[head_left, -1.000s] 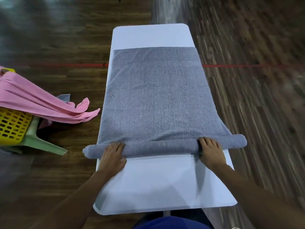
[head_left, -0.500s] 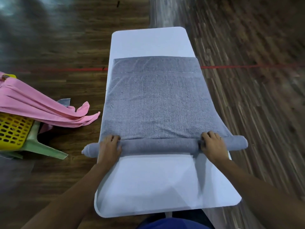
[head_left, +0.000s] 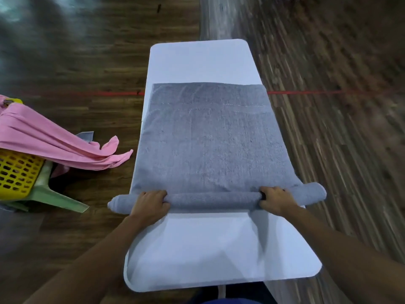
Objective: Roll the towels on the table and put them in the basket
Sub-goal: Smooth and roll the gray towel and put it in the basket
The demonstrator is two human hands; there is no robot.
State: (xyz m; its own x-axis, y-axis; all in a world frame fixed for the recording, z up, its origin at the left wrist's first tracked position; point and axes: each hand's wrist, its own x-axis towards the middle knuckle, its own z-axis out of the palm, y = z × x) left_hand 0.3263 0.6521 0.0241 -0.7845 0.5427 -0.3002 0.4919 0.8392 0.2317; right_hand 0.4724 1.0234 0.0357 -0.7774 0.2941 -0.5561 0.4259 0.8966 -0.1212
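Note:
A grey towel (head_left: pixel 210 139) lies flat along the white table (head_left: pixel 203 255), its near end wound into a roll (head_left: pixel 212 199) that sticks out past both table sides. My left hand (head_left: pixel 150 204) grips the roll near its left end, fingers curled over the top. Near the right end, my right hand (head_left: pixel 276 201) grips the roll the same way. A yellow basket (head_left: pixel 15 172) stands at the far left on a green stool (head_left: pixel 50 191), with a pink towel (head_left: pixel 50 143) draped over it.
Dark wooden floor surrounds the narrow table on both sides, and a red line (head_left: pixel 328 92) is taped across it. The far end of the table (head_left: pixel 201 60) beyond the towel is bare white. A small grey cloth piece (head_left: pixel 86 136) shows behind the pink towel.
Both hands have rolled the towel further away from me, so the roll is thicker and the flat part shorter. Their fingers now curl over the roll instead of lying flat.

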